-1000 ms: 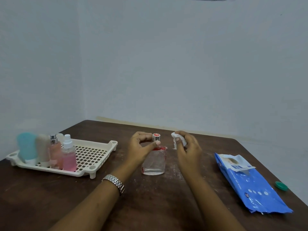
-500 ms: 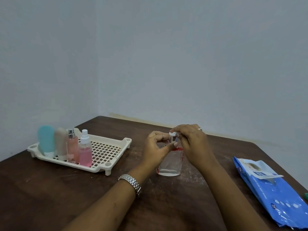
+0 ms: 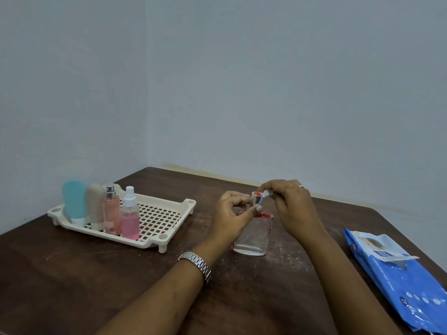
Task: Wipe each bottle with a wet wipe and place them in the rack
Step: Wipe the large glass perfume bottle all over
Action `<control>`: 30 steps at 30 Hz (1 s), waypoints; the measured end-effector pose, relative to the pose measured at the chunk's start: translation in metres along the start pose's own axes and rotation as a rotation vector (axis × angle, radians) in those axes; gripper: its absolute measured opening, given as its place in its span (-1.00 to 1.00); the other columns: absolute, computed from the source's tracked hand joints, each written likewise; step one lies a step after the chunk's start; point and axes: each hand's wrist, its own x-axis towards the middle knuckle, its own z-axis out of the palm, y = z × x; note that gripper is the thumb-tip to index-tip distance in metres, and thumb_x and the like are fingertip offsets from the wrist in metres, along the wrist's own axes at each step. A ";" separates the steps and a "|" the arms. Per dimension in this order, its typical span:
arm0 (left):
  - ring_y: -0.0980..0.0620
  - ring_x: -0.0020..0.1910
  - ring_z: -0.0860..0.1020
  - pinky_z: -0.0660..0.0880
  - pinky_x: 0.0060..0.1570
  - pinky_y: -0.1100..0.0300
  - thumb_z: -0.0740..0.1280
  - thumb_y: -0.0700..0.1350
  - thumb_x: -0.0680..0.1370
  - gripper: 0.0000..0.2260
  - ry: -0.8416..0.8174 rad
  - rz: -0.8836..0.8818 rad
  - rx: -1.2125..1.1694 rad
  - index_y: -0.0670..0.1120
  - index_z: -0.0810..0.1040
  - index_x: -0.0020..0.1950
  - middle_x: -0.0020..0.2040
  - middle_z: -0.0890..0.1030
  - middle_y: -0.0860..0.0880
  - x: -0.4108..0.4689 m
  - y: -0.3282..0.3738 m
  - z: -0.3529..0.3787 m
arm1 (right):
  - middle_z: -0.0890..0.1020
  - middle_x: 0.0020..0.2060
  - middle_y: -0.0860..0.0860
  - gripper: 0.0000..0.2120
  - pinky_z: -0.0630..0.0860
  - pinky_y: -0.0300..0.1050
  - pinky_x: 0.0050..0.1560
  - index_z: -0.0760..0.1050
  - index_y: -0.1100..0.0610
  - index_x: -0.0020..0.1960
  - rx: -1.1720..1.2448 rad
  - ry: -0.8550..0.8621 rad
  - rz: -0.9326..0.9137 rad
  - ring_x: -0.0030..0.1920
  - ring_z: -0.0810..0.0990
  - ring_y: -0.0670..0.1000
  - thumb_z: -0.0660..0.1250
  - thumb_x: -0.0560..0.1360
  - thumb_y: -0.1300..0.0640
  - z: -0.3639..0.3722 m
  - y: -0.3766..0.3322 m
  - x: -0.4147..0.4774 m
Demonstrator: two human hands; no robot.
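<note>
Along the near edge of the table both forearms enter, with a metal watch on the left wrist. Near the right edge lies a blue pack of wipes, its flap peeled up. At mid-table a clear bottle with red trim at the shoulder stands on its base. The left hand pinches the bottle's cap between thumb and forefinger. The right hand grips a small white wipe in curled fingers, holding it against the cap's upper right edge. Further left, well apart from the clear bottle, a cream rack carries four upright bottles at its left end: teal, beige, pink with silver sprayer, pink with white sprayer. A plain wall stands behind.
</note>
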 end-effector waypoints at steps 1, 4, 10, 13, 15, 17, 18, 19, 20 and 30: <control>0.13 -0.07 0.54 0.50 -0.08 0.40 0.53 -0.16 0.38 -0.81 0.000 -0.001 -0.004 -0.13 0.66 -0.04 -0.03 0.53 -0.05 0.000 0.000 0.000 | 0.61 -0.13 -0.12 -0.71 0.26 -0.43 -0.12 0.63 0.06 -0.04 0.013 0.000 -0.008 -0.02 0.42 -0.07 0.21 0.51 0.35 0.002 -0.003 -0.001; 0.10 -0.05 0.55 0.51 -0.06 0.37 0.54 -0.14 0.37 -0.81 0.011 0.001 0.001 -0.11 0.66 -0.05 -0.03 0.54 -0.06 0.001 -0.001 0.001 | 0.60 -0.12 -0.16 -0.71 0.26 -0.48 -0.11 0.62 0.03 -0.03 0.058 -0.027 -0.021 -0.01 0.42 -0.11 0.21 0.52 0.34 0.002 -0.007 -0.003; 0.16 -0.07 0.53 0.49 -0.08 0.40 0.53 -0.13 0.38 -0.78 0.000 -0.003 0.008 -0.16 0.67 -0.01 -0.01 0.54 -0.07 -0.001 -0.002 0.002 | 0.60 -0.15 -0.07 -0.71 0.31 -0.44 -0.15 0.62 0.02 -0.06 0.079 -0.049 0.061 0.00 0.45 -0.05 0.22 0.52 0.34 -0.002 0.000 0.005; 0.11 -0.05 0.54 0.51 -0.05 0.35 0.54 -0.12 0.37 -0.78 -0.003 -0.016 -0.016 -0.16 0.65 -0.03 -0.03 0.54 -0.04 -0.001 -0.003 0.004 | 0.63 -0.09 -0.07 -0.69 0.31 -0.48 -0.12 0.62 0.07 -0.02 0.059 -0.114 -0.016 0.01 0.43 -0.07 0.17 0.51 0.37 -0.001 -0.011 0.008; 0.11 -0.07 0.55 0.52 -0.04 0.31 0.54 -0.12 0.35 -0.78 -0.002 -0.020 -0.041 -0.13 0.63 -0.06 -0.06 0.53 -0.02 -0.001 -0.002 0.005 | 0.60 -0.09 -0.10 -0.68 0.29 -0.48 -0.12 0.61 0.07 0.00 0.025 -0.178 -0.056 0.01 0.41 -0.09 0.15 0.51 0.37 -0.002 -0.016 0.008; 0.12 -0.08 0.54 0.52 -0.05 0.33 0.54 -0.12 0.36 -0.79 -0.004 -0.013 -0.036 -0.11 0.63 -0.07 -0.07 0.52 0.01 -0.002 -0.002 0.006 | 0.58 -0.11 -0.13 -0.69 0.28 -0.50 -0.15 0.61 0.07 0.00 0.031 -0.198 -0.048 0.00 0.41 -0.11 0.15 0.52 0.35 -0.005 -0.014 0.010; 0.13 -0.07 0.54 0.52 -0.06 0.35 0.54 -0.13 0.37 -0.80 -0.007 -0.011 -0.024 -0.11 0.63 -0.06 -0.06 0.52 0.02 -0.002 -0.001 0.006 | 0.58 -0.12 -0.13 -0.70 0.29 -0.50 -0.16 0.61 0.06 0.00 0.043 -0.198 -0.032 0.00 0.41 -0.11 0.16 0.53 0.34 -0.005 -0.013 0.011; 0.13 -0.06 0.54 0.51 -0.06 0.37 0.54 -0.12 0.37 -0.80 -0.007 -0.012 -0.009 -0.11 0.64 -0.05 -0.05 0.52 0.02 -0.002 -0.001 0.006 | 0.59 -0.12 -0.12 -0.73 0.30 -0.50 -0.15 0.61 0.06 -0.01 0.045 -0.193 -0.020 0.01 0.43 -0.10 0.18 0.54 0.32 -0.005 -0.011 0.014; 0.14 -0.06 0.53 0.50 -0.07 0.39 0.54 -0.12 0.37 -0.80 -0.005 -0.011 0.004 -0.10 0.64 -0.05 -0.05 0.52 0.02 -0.002 -0.001 0.006 | 0.61 -0.11 -0.11 -0.74 0.31 -0.48 -0.14 0.60 0.06 -0.01 0.033 -0.190 -0.014 0.02 0.44 -0.08 0.18 0.55 0.30 -0.004 -0.009 0.016; 0.21 -0.10 0.50 0.47 -0.12 0.44 0.56 -0.07 0.34 -0.81 0.054 0.028 0.048 -0.06 0.62 -0.14 -0.06 0.50 0.10 -0.005 -0.004 0.009 | 0.61 -0.10 -0.19 -0.86 0.42 -0.42 -0.19 0.55 0.01 -0.02 0.363 0.025 0.148 -0.10 0.53 -0.30 0.26 0.54 0.20 -0.015 -0.003 0.003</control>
